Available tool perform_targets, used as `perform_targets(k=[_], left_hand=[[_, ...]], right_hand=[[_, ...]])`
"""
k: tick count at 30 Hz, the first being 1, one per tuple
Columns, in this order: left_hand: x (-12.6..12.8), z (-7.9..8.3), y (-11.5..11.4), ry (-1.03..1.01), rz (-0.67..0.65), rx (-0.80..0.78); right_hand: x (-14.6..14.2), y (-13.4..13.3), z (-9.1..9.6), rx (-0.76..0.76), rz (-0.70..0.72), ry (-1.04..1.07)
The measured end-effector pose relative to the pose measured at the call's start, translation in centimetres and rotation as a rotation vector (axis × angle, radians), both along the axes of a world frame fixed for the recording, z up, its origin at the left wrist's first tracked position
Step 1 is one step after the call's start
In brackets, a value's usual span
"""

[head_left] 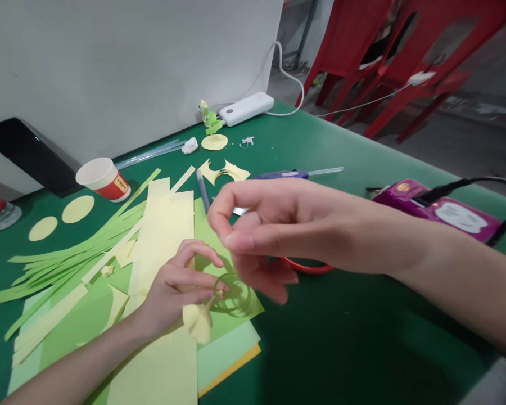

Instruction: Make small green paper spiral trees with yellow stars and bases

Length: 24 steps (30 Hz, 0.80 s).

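Note:
My left hand [175, 284] is over the stacked coloured paper, its fingers curled around the thin stem of a small pale-yellow paper flower [198, 323]. A loose coil of narrow green paper strip [248, 289] loops out beside those fingertips. My right hand [287, 225] is raised in front, thumb and index fingertip pressed together, the other fingers loosely bent. Whatever lies in that pinch is too small to make out. Partly hidden behind my right hand are scissors with a red handle [310, 266]. Pale-yellow paper [168, 214] and green strips [88, 247] lie around my left hand.
Beyond my hands are a blue glue gun [282, 175], a small green paper plant on a round base [214, 142], a paper cup [103, 179] and a white power bank [247, 108]. A phone [29, 154] leans left; a purple power socket [438, 208] sits right.

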<state>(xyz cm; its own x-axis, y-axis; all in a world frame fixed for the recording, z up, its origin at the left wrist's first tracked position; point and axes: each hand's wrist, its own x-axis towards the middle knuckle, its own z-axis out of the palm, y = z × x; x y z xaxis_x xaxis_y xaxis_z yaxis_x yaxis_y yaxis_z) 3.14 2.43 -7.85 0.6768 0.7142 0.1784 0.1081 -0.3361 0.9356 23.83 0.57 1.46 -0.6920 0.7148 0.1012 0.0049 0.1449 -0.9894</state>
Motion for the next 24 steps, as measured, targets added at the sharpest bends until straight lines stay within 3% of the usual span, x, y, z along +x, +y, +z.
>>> perform_targets(k=[6, 10, 13, 16, 17, 19, 21, 24], left_hand=[[0.1, -0.2, -0.1, -0.141, -0.059, -0.05], [0.1, -0.4, 0.1, -0.162, -0.079, -0.048], [0.1, -0.3, 0.2, -0.168, -0.09, -0.047], [0.1, -0.3, 0.2, -0.175, -0.092, -0.04], [0.1, -0.4, 0.3, -0.179, -0.091, -0.036], [0.1, -0.5, 0.3, -0.19, -0.09, -0.026], [0.1, -0.6, 0.3, -0.196, -0.086, -0.016], [0.1, -0.4, 0.2, -0.176, -0.077, -0.011]], right_hand=[[2.3, 1.7, 0.2, 0.564, -0.502, -0.443], [5.7, 3.1, 0.9, 0.72, -1.009, -0.747], [7.9, 3.7, 1.0, 0.79, -1.244, -0.948], [8.5, 3.8, 1.0, 0.809, -1.416, -0.855], [8.1, 3.7, 1.0, 0.792, -1.415, -0.752], [6.9, 3.2, 1.1, 0.701, -1.274, -0.463], [5.1, 2.4, 1.2, 0.545, -0.942, -0.337], [2.6, 0.8, 1.4, 0.479, -0.484, -0.326]])
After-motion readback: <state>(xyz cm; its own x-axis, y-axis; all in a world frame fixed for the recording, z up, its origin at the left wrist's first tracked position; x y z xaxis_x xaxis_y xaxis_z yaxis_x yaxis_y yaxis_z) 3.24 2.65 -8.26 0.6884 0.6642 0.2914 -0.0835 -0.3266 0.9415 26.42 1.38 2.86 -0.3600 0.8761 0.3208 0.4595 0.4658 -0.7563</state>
